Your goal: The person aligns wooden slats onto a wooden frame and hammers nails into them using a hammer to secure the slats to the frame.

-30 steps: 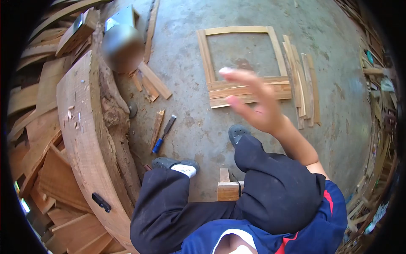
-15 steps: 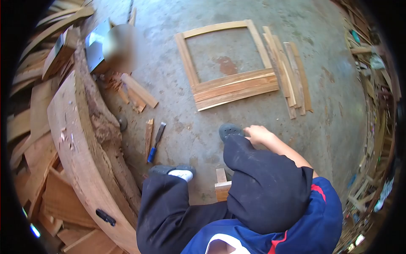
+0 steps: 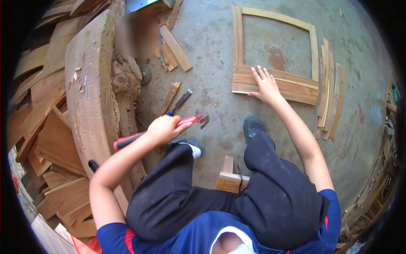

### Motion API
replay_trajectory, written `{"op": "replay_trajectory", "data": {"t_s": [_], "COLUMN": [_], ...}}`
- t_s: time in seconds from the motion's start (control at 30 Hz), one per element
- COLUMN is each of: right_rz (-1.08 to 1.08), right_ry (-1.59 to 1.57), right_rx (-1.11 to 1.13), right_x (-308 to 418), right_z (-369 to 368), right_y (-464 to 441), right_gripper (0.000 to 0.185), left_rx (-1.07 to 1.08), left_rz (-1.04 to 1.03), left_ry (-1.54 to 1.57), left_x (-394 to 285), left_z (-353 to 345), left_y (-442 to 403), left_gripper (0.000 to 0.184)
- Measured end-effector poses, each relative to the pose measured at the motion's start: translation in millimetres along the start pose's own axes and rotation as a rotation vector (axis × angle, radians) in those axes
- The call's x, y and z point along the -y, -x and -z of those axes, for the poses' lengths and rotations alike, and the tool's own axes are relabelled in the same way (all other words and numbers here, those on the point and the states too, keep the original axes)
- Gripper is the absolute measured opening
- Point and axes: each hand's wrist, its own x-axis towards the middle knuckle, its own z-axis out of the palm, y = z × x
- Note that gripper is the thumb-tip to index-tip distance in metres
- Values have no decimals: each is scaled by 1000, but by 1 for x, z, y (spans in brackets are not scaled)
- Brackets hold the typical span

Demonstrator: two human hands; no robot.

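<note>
My left hand [image 3: 164,128] is closed around the red and black handle of a claw hammer [image 3: 201,118], its head pointing right. Partly hidden beyond that hand lies a chisel [image 3: 183,99] with a blue handle, on the floor beside a wood offcut [image 3: 170,98]. My right hand [image 3: 267,87] is open, fingers spread over the lower planks of a wooden frame [image 3: 292,90]. Whether its palm presses on the wood or hovers just above, I cannot tell. The frame lies flat on the concrete, its upper part an open rectangle.
Several thin wood strips [image 3: 325,86] lie right of the frame. At left is a thick timber slab [image 3: 86,93] with wood scraps piled beyond it. Offcuts [image 3: 175,48] lie toward the back. A small wooden stool [image 3: 228,181] stands between my legs.
My left hand has come into view holding the hammer. My right hand has moved from beside my shoe to the frame. The view has shifted, so the frame appears farther right.
</note>
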Motion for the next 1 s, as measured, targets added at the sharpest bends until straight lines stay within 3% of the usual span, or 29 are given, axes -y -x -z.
{"op": "replay_trajectory", "data": {"t_s": [0.1, 0.23, 0.33, 0.4, 0.43, 0.53, 0.73, 0.87, 0.93, 0.97, 1.0], "right_rz": [12, -7, -43, -80, -116, -163, -166, -182, -195, -201, -198], "right_ry": [32, -11, 8, 18, 20, 32, 2, -13, -6, -10, -13], "right_rx": [50, 25, 61, 108, 145, 202, 230, 263, 291, 287, 289], "right_x": [0, -5, 0, 5, 9, 15, 13, 15, 15, 15, 15], "right_z": [-5, -13, -11, -9, -7, -7, -9, -6, -3, -3, -3], "right_y": [-4, -4, -7, -12, -14, -22, -26, -28, -29, -30, -30], "right_gripper": [97, 92, 92, 93, 94, 96, 98, 99, 100, 100, 100], "left_rx": [105, 162, 74, 154, 187, 201, 205, 129, -86, -84, -271], "left_rz": [-147, -183, -140, 210, 261, 267, 133, 185, 22, 18, -106], "left_ry": [56, 258, 429, 695, 772, 1032, 1138, 1078, 989, 984, 874], "left_x": [0, 3, 4, 3, 4, 16, 22, 9, -4, -12, -21], "left_z": [1, -17, -41, -51, -53, -65, -75, -58, -46, -40, -35], "left_y": [-48, -98, -115, -117, -116, -116, -115, -110, -111, -114, -119], "left_gripper": [58, 62, 63, 62, 58, 60, 51, 46, 44, 44, 40]}}
